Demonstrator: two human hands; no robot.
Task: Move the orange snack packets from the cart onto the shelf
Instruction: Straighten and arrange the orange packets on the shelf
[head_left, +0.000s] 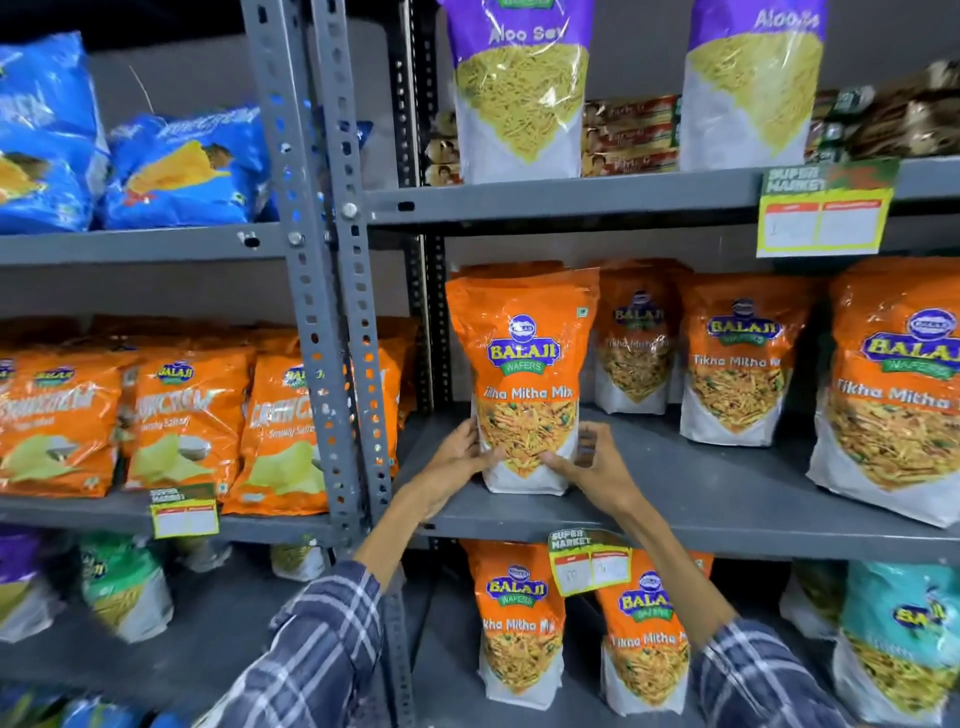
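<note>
An orange Tikha Mitha Mix packet (524, 364) stands upright near the left end of the grey middle shelf (727, 499). My left hand (460, 457) grips its lower left side and my right hand (587, 460) grips its lower right side. Three more of the same orange packets (735, 364) stand farther right on this shelf, one of them large at the right edge. Two more orange packets (519, 618) stand on the shelf below. The cart is out of view.
Grey perforated uprights (332, 291) divide the left bay from this one. The left bay holds orange chip bags (176, 415) and blue bags (182, 166) above. Purple Aloo Sev packets (519, 93) sit on the top shelf. Yellow price tags (589, 566) hang from shelf edges.
</note>
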